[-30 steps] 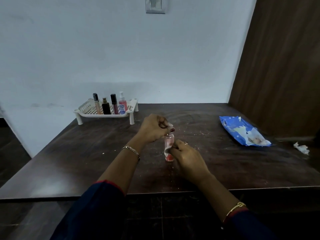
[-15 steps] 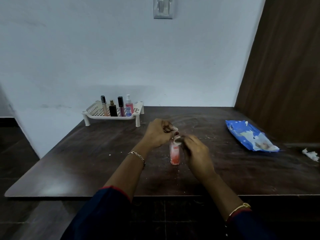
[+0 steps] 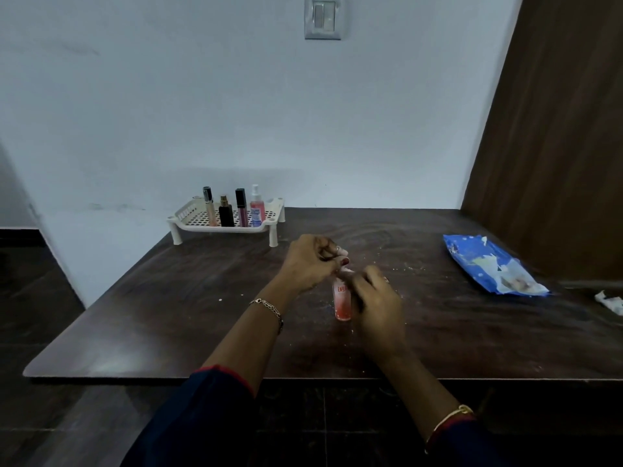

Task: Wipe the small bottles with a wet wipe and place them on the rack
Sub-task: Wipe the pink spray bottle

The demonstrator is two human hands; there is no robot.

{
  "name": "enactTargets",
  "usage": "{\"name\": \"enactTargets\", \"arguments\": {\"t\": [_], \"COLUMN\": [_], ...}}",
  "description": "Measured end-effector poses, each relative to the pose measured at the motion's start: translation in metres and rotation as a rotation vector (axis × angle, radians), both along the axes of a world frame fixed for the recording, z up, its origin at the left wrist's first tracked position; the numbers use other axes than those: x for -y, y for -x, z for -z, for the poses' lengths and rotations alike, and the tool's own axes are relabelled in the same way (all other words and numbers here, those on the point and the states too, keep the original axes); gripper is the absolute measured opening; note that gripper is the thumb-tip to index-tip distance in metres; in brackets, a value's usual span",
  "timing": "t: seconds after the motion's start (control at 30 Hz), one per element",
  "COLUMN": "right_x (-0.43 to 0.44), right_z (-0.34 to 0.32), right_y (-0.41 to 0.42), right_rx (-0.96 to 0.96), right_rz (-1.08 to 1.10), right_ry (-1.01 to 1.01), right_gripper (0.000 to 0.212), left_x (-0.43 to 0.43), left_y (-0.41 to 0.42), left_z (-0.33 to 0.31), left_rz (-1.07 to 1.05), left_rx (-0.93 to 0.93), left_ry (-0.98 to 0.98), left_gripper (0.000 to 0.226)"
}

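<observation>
A small pink-red bottle [image 3: 341, 299] stands upright on the dark wooden table [image 3: 168, 315] in the middle. My left hand [image 3: 312, 261] pinches its top from the left. My right hand [image 3: 376, 305] is curled against the bottle's upper right side, with a bit of white wipe [image 3: 346, 272] showing at its fingertips by the bottle's neck. The white perforated rack [image 3: 188, 224] sits at the table's back left and carries several small bottles, among them a black bottle [image 3: 226, 214] and a pink spray bottle [image 3: 257, 207].
A blue wet-wipe pack [image 3: 488, 264] lies at the right of the table. A crumpled white wipe [image 3: 610, 301] lies at the far right edge. A brown wooden panel [image 3: 553, 129] rises behind the table's right side. Crumbs dot the tabletop.
My right hand has slid up from the bottle's base to its neck with the wipe. My left hand has kept its pinch on the top. The camera has drifted slightly.
</observation>
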State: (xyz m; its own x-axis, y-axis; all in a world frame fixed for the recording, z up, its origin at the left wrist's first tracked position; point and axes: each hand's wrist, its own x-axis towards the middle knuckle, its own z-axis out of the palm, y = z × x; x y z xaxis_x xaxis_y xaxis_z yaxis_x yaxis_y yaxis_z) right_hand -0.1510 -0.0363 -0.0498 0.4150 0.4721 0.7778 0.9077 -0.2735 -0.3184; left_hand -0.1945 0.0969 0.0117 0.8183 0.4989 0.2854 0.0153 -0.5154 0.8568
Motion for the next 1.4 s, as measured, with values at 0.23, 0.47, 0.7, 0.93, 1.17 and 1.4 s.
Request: {"name": "enactTargets", "arguments": {"t": [0.23, 0.47, 0.7, 0.93, 1.17, 1.4], "right_x": [0.014, 0.022, 0.003, 0.006, 0.021, 0.034], "right_z": [0.005, 0.005, -0.028, -0.011, -0.002, -0.005], "right_y": [-0.019, -0.013, -0.015, -0.009, -0.024, -0.032], "right_rx": [0.033, 0.424, 0.336, 0.755, 0.855, 0.786], "right_rz": [-0.107, -0.116, -0.041, -0.039, -0.215, -0.237], "right_ry": [0.354, 0.565, 0.47, 0.542, 0.737, 0.739], "right_gripper": [0.017, 0.02, 0.02, 0.015, 0.018, 0.022], "left_x": [-0.007, -0.008, -0.003, 0.003, 0.0, 0.0], "left_y": [-0.002, -0.002, -0.002, -0.004, -0.002, 0.004], "left_z": [0.002, 0.0, -0.001, -0.004, -0.006, -0.005], "left_rz": [0.025, 0.031, 0.037, 0.013, 0.025, 0.035], "left_rx": [-0.027, -0.006, 0.003, -0.009, -0.043, -0.007], "left_ry": [0.02, 0.082, 0.013, 0.034, -0.031, -0.012], "left_gripper": [0.019, 0.008, 0.019, 0.02, 0.021, 0.021]}}
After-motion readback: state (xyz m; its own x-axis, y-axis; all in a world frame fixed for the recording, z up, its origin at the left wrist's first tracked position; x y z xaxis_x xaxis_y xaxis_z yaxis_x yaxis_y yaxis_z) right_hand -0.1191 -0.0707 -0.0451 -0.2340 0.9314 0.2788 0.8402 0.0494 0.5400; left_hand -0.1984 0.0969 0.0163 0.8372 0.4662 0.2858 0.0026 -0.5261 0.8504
